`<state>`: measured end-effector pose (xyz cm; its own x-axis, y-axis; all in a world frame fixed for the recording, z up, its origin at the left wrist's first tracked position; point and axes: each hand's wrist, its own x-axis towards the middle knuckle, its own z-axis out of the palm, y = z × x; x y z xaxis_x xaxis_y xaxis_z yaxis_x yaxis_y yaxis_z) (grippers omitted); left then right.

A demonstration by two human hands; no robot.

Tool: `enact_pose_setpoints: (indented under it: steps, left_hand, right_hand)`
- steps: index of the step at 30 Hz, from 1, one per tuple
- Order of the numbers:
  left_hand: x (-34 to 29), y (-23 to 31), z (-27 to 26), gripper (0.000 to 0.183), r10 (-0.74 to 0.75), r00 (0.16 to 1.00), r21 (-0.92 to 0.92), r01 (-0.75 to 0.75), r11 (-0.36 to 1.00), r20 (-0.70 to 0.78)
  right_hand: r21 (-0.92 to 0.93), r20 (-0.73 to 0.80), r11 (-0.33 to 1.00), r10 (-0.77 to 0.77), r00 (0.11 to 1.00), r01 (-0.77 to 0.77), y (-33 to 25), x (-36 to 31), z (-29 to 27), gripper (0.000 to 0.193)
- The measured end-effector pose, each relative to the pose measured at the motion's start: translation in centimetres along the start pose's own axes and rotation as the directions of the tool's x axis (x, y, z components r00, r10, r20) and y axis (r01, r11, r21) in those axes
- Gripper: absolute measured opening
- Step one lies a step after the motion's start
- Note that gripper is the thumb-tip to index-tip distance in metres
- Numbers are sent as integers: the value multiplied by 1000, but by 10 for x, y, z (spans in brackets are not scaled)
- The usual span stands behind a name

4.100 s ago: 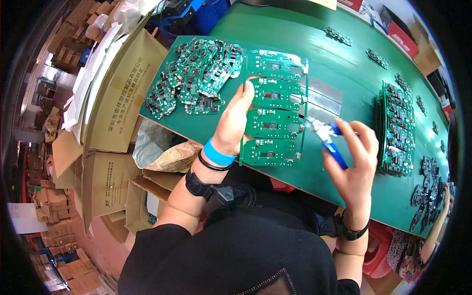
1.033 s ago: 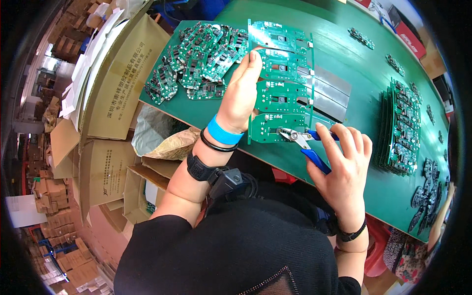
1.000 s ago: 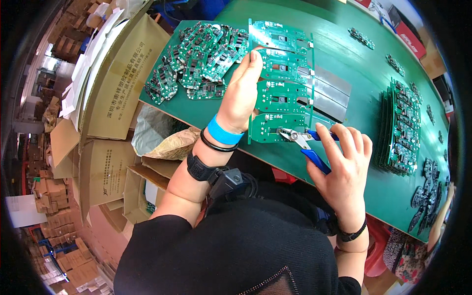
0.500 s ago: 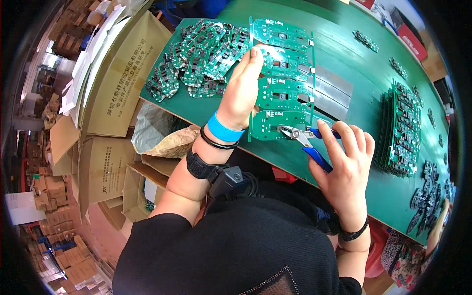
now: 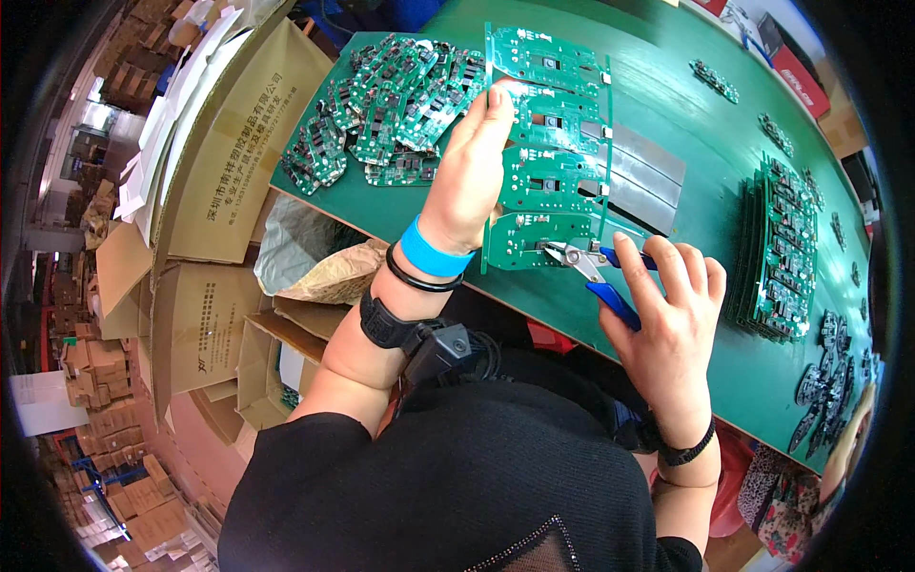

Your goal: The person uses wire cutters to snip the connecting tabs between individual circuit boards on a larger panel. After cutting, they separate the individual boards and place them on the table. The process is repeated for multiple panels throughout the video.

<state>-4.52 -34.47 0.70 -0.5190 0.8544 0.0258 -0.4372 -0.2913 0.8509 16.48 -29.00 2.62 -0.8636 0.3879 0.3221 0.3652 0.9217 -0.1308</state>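
Observation:
My left hand (image 5: 471,167) grips a green circuit board panel (image 5: 548,110) by its left rail, thumb on top; its other fingers are hidden beneath. Several boards sit in a row between the panel's two thin rails. In my right hand (image 5: 672,324) is a pair of blue-handled cutting pliers (image 5: 610,276), the fingers wrapped round the handles. The pliers' jaws lie over the nearest board of the panel, around its dark slot; whether they touch it I cannot tell. Grey flat strips (image 5: 648,176) lie on the table just right of the panel.
Loose circuit boards (image 5: 400,105) are heaped on the green table (image 5: 667,86) at the far left. A stack of board panels (image 5: 777,248) stands at the right, with black parts (image 5: 824,377) nearer its edge. Cardboard boxes (image 5: 233,172) crowd the left side. Another person's arm shows at the right rim.
The panel's far end has shifted slightly away and right in my left hand. The pliers' handles look a little closer together, with the jaws still at the nearest board.

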Motion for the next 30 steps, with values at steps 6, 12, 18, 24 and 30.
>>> enact_pose_setpoints:
  steps: [6,12,18,24,30]
  left_hand:
    - [3,-2,-5,38,-30,999,-29,29,999,-27]
    - [3,0,-6,37,-31,1000,-37,31,999,-3]
    - [1,3,-7,40,-4,1000,-39,4,999,8]
    - [-1,3,-23,63,-215,973,-175,226,958,83]
    - [-19,-15,-24,63,-349,854,-507,513,693,386]
  right_hand:
    - [-18,-46,999,-30,998,29,1,0,0,62]
    - [17,-72,998,-51,996,53,5,-3,8,59]
    - [116,-189,992,-30,982,52,7,-1,18,55]
    - [298,-349,950,197,916,-91,20,-3,10,44]
    - [138,-337,980,182,924,-143,34,4,22,40]
